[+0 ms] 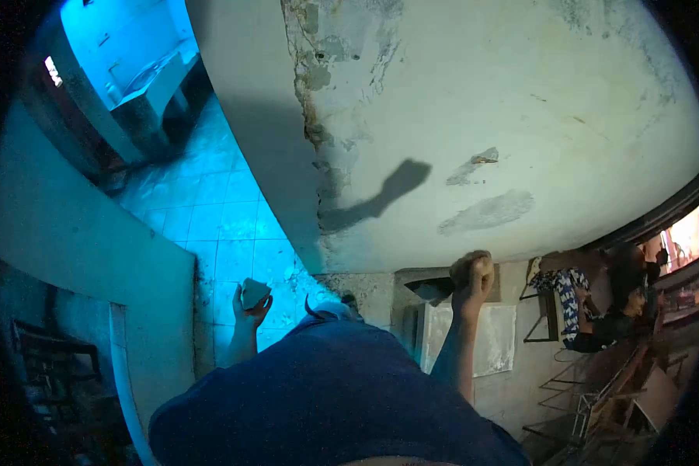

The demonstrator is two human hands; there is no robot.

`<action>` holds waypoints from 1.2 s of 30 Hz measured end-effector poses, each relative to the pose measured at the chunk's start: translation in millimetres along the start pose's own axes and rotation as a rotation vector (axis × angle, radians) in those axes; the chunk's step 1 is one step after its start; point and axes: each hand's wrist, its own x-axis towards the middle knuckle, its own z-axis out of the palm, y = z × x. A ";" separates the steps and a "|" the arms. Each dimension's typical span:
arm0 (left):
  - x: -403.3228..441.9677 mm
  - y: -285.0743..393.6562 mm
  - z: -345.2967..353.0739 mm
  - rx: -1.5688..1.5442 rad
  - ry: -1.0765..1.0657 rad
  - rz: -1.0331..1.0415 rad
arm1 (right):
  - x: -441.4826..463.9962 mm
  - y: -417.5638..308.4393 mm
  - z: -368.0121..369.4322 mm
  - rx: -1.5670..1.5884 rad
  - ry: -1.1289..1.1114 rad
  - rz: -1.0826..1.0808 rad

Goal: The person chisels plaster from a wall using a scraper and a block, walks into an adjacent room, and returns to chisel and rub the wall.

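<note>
My left hand (250, 312), low at the left of centre, has its fingers curled round a grey angular piece (255, 293). My right hand (476, 281) is raised near the lower edge of the wall, fingers closed. From its left side a dark pointed blade (430, 290), like a trowel, sticks out; the handle is hidden in the fist. The pale wall (598, 147) has peeling paint, a rough cracked corner and grey patches, with a shadow of an arm and fist across it.
A pale box-like block (493, 338) stands below my right hand. Blue-lit floor tiles (217, 217) run left to a counter (154, 89). At the right are a patterned cloth (571, 299), metal frames (586, 415) and a window (679, 241). Dark furniture (54, 357) is lower left.
</note>
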 end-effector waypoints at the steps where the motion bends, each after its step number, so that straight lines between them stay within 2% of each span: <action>1: 0.2 -5.8 5.7 -0.030 -0.043 0.018 | 6.1 10.8 -0.1 -0.103 -0.092 0.032; 2: -0.9 -11.2 11.4 -0.019 -0.040 0.017 | 11.3 21.1 0.1 -0.209 -0.174 0.059; 4: 8.2 -22.6 29.4 -0.043 -0.061 0.069 | 25.2 30.4 11.6 -0.517 -0.415 0.280; 6: 23.1 -35.4 27.3 0.000 -0.125 0.073 | 46.1 29.1 49.2 -0.717 -0.932 0.320; 8: 37.6 -51.4 23.3 -0.129 -0.067 0.159 | 53.0 57.4 46.3 -1.043 -1.268 0.254; 10: 49.7 -72.2 14.5 -0.234 -0.081 0.124 | 64.7 61.6 40.7 -1.040 -1.355 0.297; 12: 52.4 -95.0 2.8 -0.411 0.036 0.083 | 76.2 72.0 28.1 -1.005 -1.316 0.341; 14: 44.4 -114.0 -2.0 -0.379 0.061 0.069 | 89.5 80.6 22.4 -0.885 -1.170 0.387; 16: 35.4 -131.4 -10.5 -0.262 0.073 0.114 | 98.8 92.5 20.3 -0.837 -1.144 0.376; 18: 33.1 -140.5 -27.5 -0.309 0.136 0.085 | 101.6 105.9 25.9 -0.902 -1.118 0.377; 19: 26.7 -142.0 -21.2 -0.302 0.142 0.094 | 103.0 110.7 29.1 -0.929 -1.156 0.408; 21: 10.6 -151.3 -10.7 -0.297 -0.012 0.124 | 106.1 123.1 34.6 -0.902 -1.242 0.436; 24: 1.6 -151.9 -16.1 -0.295 0.071 0.208 | 112.2 129.8 50.5 -0.834 -1.456 0.475; 25: -7.2 -156.4 7.0 -0.374 0.219 0.278 | 119.0 133.2 57.6 -0.802 -1.532 0.468; 26: -3.3 -161.2 -25.6 -0.452 -0.044 0.267 | 124.9 139.6 61.3 -0.767 -1.621 0.462; 28: -17.0 -172.0 7.7 -0.516 0.295 0.381 | 133.5 152.9 62.1 -0.779 -1.597 0.492; 32: -25.6 -220.5 24.0 -0.570 0.278 0.553 | 159.1 180.1 40.4 -0.714 -1.788 0.432; 34: -26.5 -257.8 28.1 -0.688 0.272 0.564 | 176.0 188.1 31.6 -0.556 -1.831 0.356; 35: -19.4 -257.4 48.3 -0.704 0.372 0.594 | 187.9 196.4 37.0 -0.493 -1.865 0.318; 36: -15.6 -295.4 42.1 -0.747 0.349 0.645 | 190.0 201.2 13.4 -0.493 -1.827 0.270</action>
